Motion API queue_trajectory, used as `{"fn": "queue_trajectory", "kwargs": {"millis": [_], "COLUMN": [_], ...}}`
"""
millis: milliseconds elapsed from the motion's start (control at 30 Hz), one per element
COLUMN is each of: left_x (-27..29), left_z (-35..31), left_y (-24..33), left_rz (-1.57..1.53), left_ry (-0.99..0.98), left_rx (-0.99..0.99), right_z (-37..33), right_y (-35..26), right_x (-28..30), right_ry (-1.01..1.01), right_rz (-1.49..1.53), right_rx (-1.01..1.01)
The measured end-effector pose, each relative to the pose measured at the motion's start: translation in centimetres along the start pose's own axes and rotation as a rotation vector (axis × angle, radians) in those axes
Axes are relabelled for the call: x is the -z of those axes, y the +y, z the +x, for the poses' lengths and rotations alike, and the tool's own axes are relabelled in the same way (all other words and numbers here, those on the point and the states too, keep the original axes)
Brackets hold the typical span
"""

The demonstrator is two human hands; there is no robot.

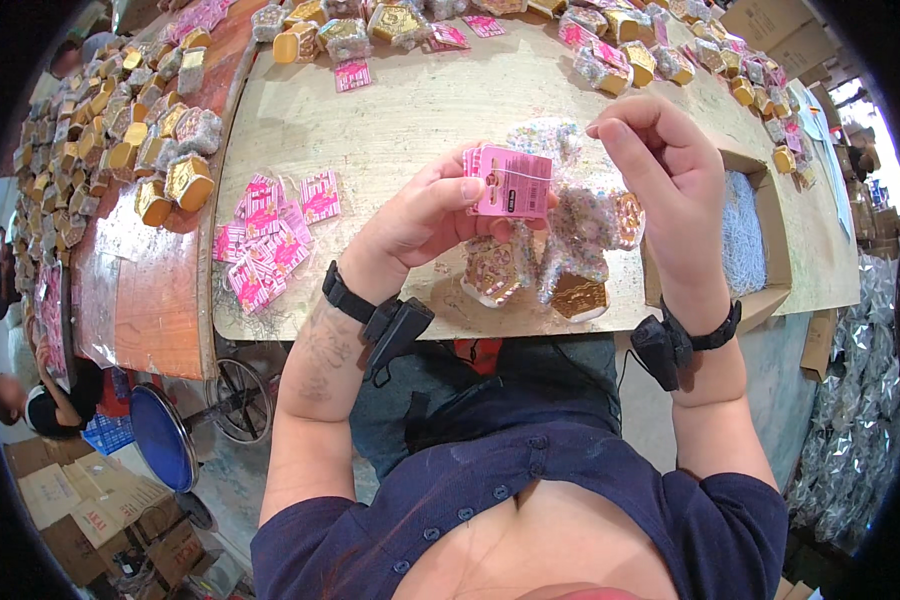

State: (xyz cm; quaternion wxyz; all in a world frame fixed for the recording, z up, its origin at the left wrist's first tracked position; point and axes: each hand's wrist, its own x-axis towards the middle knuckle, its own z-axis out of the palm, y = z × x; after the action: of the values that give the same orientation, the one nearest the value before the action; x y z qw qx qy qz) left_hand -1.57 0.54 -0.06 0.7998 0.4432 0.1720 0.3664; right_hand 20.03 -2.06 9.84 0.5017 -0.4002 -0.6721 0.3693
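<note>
My left hand (432, 208) grips a pink printed card (513, 182) between thumb and fingers, above the table. A thin pale line, like a cord, crosses the card near its top. My right hand (675, 165) is raised to the right of the card, thumb and forefinger pinched together; whatever they hold is too fine to make out. Beneath my hands lie several house-shaped ornaments with beaded, glittery white trim, one with a gold base (578, 298) and another with a brown and white front (495, 270).
Loose pink cards (268, 240) lie left of my hands. An open cardboard box (775, 215) of pale thin cords (743, 235) stands at the right. Many more ornaments (395, 22) line the far edge and crowd the wooden table (160, 310) at left. A blue stool (163, 437) stands below.
</note>
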Motion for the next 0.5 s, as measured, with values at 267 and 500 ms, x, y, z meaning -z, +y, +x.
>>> {"fn": "queue_trajectory", "kwargs": {"millis": [267, 500], "left_x": [0.05, -0.12], "left_z": [0.09, 0.05], "left_y": [-0.19, 0.15], "left_rz": [-0.006, 0.013], "left_ry": [-0.03, -0.044], "left_rx": [0.011, -0.007], "right_z": [-0.15, -0.23], "right_y": [0.11, 0.31], "right_x": [-0.08, -0.49], "right_ry": [0.085, 0.075], "right_rz": [-0.012, -0.072], "right_rx": [0.037, 0.063]}}
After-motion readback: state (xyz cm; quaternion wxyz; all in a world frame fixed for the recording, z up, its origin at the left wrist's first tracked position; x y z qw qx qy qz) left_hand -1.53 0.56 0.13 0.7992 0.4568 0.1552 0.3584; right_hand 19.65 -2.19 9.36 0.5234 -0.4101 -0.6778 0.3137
